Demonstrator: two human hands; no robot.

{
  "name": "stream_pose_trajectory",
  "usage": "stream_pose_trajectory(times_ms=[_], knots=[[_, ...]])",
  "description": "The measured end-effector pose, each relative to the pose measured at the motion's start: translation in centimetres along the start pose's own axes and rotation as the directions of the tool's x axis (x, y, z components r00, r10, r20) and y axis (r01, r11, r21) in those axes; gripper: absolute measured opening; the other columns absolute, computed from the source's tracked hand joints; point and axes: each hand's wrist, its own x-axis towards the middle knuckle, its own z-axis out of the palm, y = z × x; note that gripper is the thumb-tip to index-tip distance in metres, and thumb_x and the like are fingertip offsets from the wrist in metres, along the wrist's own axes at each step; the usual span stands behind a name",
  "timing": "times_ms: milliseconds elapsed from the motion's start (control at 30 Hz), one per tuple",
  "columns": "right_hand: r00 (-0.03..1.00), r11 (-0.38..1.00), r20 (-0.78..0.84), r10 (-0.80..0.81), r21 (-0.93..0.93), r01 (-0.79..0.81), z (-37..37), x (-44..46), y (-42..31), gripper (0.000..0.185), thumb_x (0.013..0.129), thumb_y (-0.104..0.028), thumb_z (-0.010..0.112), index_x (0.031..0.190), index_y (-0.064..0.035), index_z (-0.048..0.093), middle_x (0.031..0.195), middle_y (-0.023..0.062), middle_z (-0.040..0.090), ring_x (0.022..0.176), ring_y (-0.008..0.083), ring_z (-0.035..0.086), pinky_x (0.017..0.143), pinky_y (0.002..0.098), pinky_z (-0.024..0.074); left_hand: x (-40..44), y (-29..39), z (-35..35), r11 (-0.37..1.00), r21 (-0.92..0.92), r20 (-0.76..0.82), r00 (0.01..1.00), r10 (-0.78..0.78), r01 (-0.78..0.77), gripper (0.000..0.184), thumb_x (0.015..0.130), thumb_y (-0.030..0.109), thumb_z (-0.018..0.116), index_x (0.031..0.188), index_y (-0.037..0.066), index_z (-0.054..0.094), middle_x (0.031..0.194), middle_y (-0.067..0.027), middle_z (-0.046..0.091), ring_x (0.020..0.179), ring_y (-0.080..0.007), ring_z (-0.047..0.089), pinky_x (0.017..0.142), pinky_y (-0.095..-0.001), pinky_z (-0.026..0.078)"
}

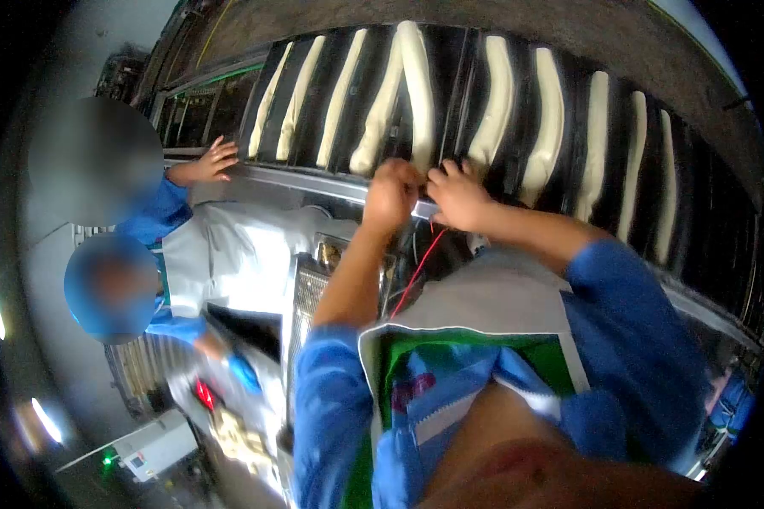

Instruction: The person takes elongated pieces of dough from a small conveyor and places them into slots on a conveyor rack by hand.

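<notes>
Long pale dough strips (pixel 494 106) lie side by side in the grooves of a dark tray (pixel 460 93). One dough strip (pixel 417 93) slants against its neighbour on the left (pixel 382 110), their far ends meeting. My left hand (pixel 390 197) is closed at the near end of that slanting strip, its fingertips partly hidden. Just to the right, my right hand (pixel 463 197) rests at the tray's near edge, palm down. Its bent fingers are somewhat apart, close to the ends of the slanting strip and the strip on its right.
A metal rail (pixel 314 182) runs along the tray's near side. To the left, a co-worker's hand (pixel 219 161) reaches toward the tray's end. Another person's blue-gloved hand (pixel 243 371) is over a work surface with pale pieces (pixel 236 437). A red cord (pixel 420 270) hangs below my hands.
</notes>
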Motion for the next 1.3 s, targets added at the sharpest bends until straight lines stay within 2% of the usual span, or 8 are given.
stream_pose_trajectory(times_ms=[300,567,833,933,967,1100,1233,1300], knots=[[0.983,0.984,0.092,-0.159,0.093,0.151,-1.9,1.0,1.8,0.038,0.073,-0.028,0.066,0.103,-0.0061,0.061,0.112,0.0111,0.052,0.111,0.0308,0.046,0.092,0.0525,0.0384,4.7,-0.2,1.4,0.863,0.267,0.126,0.872,-0.473,0.430,0.030,0.076,0.017,0.059,0.104,0.007,0.056,0.104,-0.0199,0.060,0.097,-0.0374,0.059,0.081,-0.0441,0.048],[0.962,0.972,-0.269,-0.045,0.210,0.104,-6.5,9.2,5.7,0.015,0.079,-0.021,0.062,0.082,-0.0066,0.062,0.093,0.0083,0.059,0.093,0.0259,0.056,0.080,0.0408,0.0472,5.4,-2.4,-0.5,0.693,0.549,0.150,0.760,-0.632,0.467,0.029,0.082,0.021,0.058,0.110,0.014,0.056,0.104,-0.0167,0.063,0.094,-0.0338,0.061,0.076,-0.0458,0.049],[0.909,0.913,-0.364,0.202,0.406,-0.041,-6.0,1.9,11.2,0.030,0.081,-0.021,0.065,0.107,-0.0074,0.058,0.129,0.0106,0.047,0.115,0.0283,0.048,0.098,0.0396,0.0393,-5.7,-3.4,-6.6,0.784,0.297,-0.278,0.835,-0.475,0.545,0.034,0.082,0.016,0.064,0.115,0.009,0.060,0.128,-0.0131,0.050,0.118,-0.0286,0.047,0.099,-0.0402,0.040],[0.762,0.862,-0.403,0.507,0.230,-0.451,-6.0,-6.0,16.1,0.035,0.082,-0.020,0.064,0.114,-0.0085,0.056,0.131,0.0115,0.046,0.121,0.0298,0.045,0.102,0.0402,0.0365,-13.1,-5.2,-8.5,0.748,0.329,-0.422,0.798,-0.430,0.577,0.037,0.077,0.006,0.068,0.112,0.004,0.059,0.115,-0.0123,0.056,0.105,-0.0247,0.054,0.095,-0.0367,0.043],[0.680,0.838,-0.502,0.535,0.210,-0.504,-5.2,-9.2,18.5,0.039,0.076,-0.022,0.067,0.111,-0.0086,0.058,0.124,0.0145,0.052,0.119,0.0311,0.046,0.102,0.0396,0.0359,-16.0,-5.7,-8.3,0.708,-0.275,-0.433,0.573,-0.695,0.651,0.035,0.080,0.007,0.066,0.114,0.004,0.059,0.115,-0.0130,0.056,0.101,-0.0229,0.056,0.090,-0.0330,0.045],[0.271,0.402,-0.507,0.818,0.168,-0.900,-5.7,-21.4,22.5,0.048,0.079,-0.029,0.066,0.121,-0.0072,0.053,0.125,0.0156,0.051,0.116,0.0328,0.046,0.099,0.0416,0.0380,-25.3,-7.3,-9.8,0.457,0.056,-0.549,0.410,-0.728,0.888,0.040,0.079,0.017,0.070,0.114,0.002,0.058,0.117,-0.0145,0.057,0.107,-0.0293,0.053,0.089,-0.0405,0.047],[-0.106,-0.071,-0.302,0.947,0.124,-0.990,-5.7,-28.4,22.2,0.060,0.083,-0.053,0.054,0.123,-0.0081,0.051,0.125,0.0163,0.049,0.115,0.0360,0.047,0.096,0.0438,0.0403,-29.9,-6.9,-10.3,0.427,-0.184,-0.573,0.256,-0.778,0.885,0.039,0.077,0.017,0.070,0.113,0.004,0.060,0.110,-0.0152,0.060,0.103,-0.0283,0.056,0.088,-0.0402,0.046],[-0.068,-0.024,-0.396,0.916,0.116,-0.993,-3.0,-29.5,23.2,0.063,0.083,-0.059,0.049,0.121,-0.0088,0.054,0.123,0.0180,0.052,0.114,0.0384,0.047,0.096,0.0444,0.0397,-31.7,-6.8,-11.0,0.382,0.176,-0.569,0.411,-0.713,0.907,0.039,0.077,0.016,0.070,0.112,0.004,0.061,0.110,-0.0154,0.060,0.103,-0.0298,0.055,0.088,-0.0408,0.046]])
